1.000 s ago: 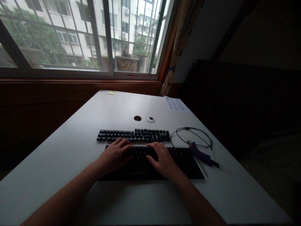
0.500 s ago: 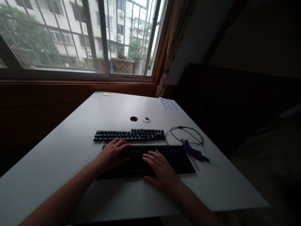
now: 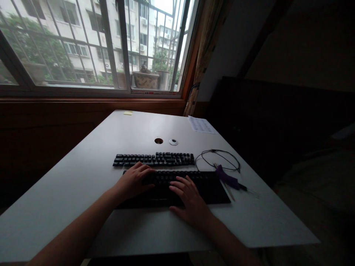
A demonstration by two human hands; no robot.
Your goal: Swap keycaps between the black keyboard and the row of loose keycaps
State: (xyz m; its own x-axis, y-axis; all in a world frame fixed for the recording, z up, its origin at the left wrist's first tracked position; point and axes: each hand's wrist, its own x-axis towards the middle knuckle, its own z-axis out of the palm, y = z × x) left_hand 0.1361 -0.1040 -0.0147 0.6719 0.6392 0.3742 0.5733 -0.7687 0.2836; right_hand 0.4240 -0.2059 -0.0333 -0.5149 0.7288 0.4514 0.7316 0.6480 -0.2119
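The right hand lies spread over the near part of a black keyboard, fingers fanned toward the keys and thumb set apart by the near edge. The left hand arches over the keyboard's left end, thumb and fingers parted; nothing shows gripped in either, though its fingertips are too dark to tell whether they press keys. The keyboard sits crosswise on the white desk, in front of the person.

Against its right edge lie a slender stick and a purple-handled tool with thin wire at its tip. A black cable loops just beyond. Past the keyboard, rows of black keycaps run side to side.

Farther back are a round hole and, to its right, a white grommet cover. A printed sheet and yellow sticky notes lie near the far edge, below a barred window with a planter outside.
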